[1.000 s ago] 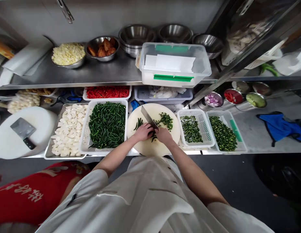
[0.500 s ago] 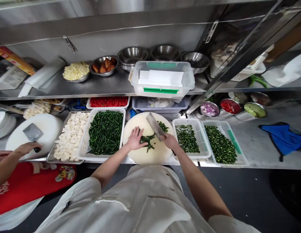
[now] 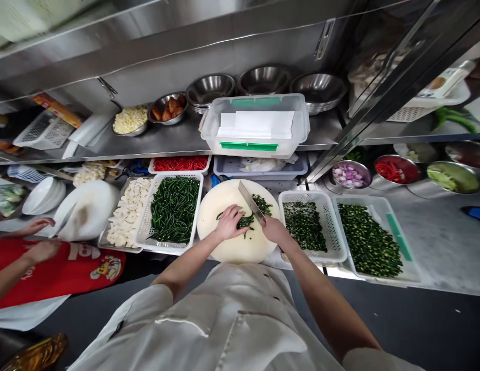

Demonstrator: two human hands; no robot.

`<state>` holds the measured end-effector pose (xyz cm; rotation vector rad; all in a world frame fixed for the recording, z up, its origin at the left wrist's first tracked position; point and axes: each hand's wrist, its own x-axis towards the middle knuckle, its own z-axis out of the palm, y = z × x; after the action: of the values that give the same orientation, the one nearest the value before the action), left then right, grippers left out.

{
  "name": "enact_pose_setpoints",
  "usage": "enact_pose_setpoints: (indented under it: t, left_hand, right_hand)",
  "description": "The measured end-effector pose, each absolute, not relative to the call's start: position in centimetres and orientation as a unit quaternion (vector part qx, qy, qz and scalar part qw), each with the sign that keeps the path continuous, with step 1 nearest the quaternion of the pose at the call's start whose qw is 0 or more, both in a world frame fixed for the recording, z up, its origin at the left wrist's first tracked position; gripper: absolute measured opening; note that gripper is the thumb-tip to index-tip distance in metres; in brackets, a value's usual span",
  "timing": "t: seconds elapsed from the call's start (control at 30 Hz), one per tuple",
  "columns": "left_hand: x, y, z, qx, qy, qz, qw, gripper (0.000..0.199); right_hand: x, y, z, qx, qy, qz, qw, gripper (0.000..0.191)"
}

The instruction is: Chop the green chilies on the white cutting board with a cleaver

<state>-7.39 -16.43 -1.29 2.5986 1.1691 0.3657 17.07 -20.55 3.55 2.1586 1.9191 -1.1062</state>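
"How is everything held?"

"The cleaver (image 3: 251,202) is grasped by its handle in the right hand (image 3: 274,230), above the round cutting board (image 3: 216,198). The left hand (image 3: 229,222) is laid over whole green chilies (image 3: 246,222) on that board; whether any are pinched cannot be told."

"How should the slicing best be managed?"

"In all likelihood, the chilies should be drawn into a tight bundle, fingertips tucked back from the edge, and the chopped green chilies (image 3: 262,204) beyond the blade left unmixed."

"And which way is the cleaver pointed?"

"Its squared tip is directed away from the body and leftward, the long axis slanted across the board. The chilies, partly hidden, appear to be laid mostly crosswise."
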Motion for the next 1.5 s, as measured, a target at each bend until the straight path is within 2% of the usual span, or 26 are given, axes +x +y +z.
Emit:
enact_pose_setpoints:
  t: [0.07,0.17,0.3,0.47,0.8,1.5]
  left_hand:
    - [-6.3,-16.0,-1.3,0.921,0.335,0.114,0.16,0.052]
    - [-4.8,-15.4,-2.0,0.921,0.321,0.111,0.189,0.032]
    - [-4.3,-15.0,-2.8,0.911,0.33,0.131,0.209,0.025]
    - [-4.7,-15.0,-2.6,0.916,0.324,0.128,0.199,0.028]
    - [-5.2,-15.5,-2.7,0.93,0.276,0.14,0.199,0.033]
    - [-6.6,-15.6,-3.3,0.93,0.25,0.148,0.225,0.026]
  right_hand:
    - [16.9,-20.6,3.5,0.691,0.624,-0.363,0.03,0.033]
    - [16.1,-20.4,3.6,0.693,0.624,-0.358,0.037,0.034]
    - [14.8,-18.8,4.2,0.707,0.62,-0.339,0.029,0.035]
    - [14.7,-17.5,4.5,0.703,0.634,-0.323,0.004,0.035]
    - [13.9,-19.0,4.7,0.714,0.631,-0.3,0.039,0.036]
    - [11.0,-20.7,5.4,0.767,0.56,-0.305,0.066,0.042]
